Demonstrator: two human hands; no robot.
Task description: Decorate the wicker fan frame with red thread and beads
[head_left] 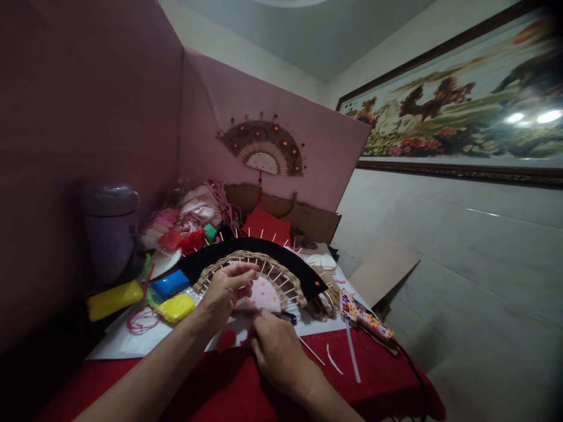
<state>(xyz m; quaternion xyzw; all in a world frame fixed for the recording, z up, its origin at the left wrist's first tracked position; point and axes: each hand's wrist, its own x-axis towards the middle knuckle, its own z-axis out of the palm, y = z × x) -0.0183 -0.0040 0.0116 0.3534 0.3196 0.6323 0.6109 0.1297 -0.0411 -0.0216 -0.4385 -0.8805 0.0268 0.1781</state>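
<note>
A half-round fan lies before me, with a black band (pixel 303 271), a woven cord arc (pixel 292 280), thin sticks and a pink spotted centre (pixel 267 298). A small red dot (pixel 317 283) sits near the band's right end. Over the fan's left half hovers my left hand (pixel 229 288), thumb and fingers pinched; anything between them is too small to make out. My right hand (pixel 276 347) is closed below the pink centre, its fingertips hidden. Left of it is a blurred red piece (pixel 226 340).
Yellow packets (pixel 176 308) and a blue packet (pixel 170 283) lie left, near a lidded container (pixel 109 231). To the right are a flowered glue gun (pixel 365 316) and a glue stick (pixel 353 354). A decorated fan (pixel 281 138) hangs on the pink panel (pixel 206 105).
</note>
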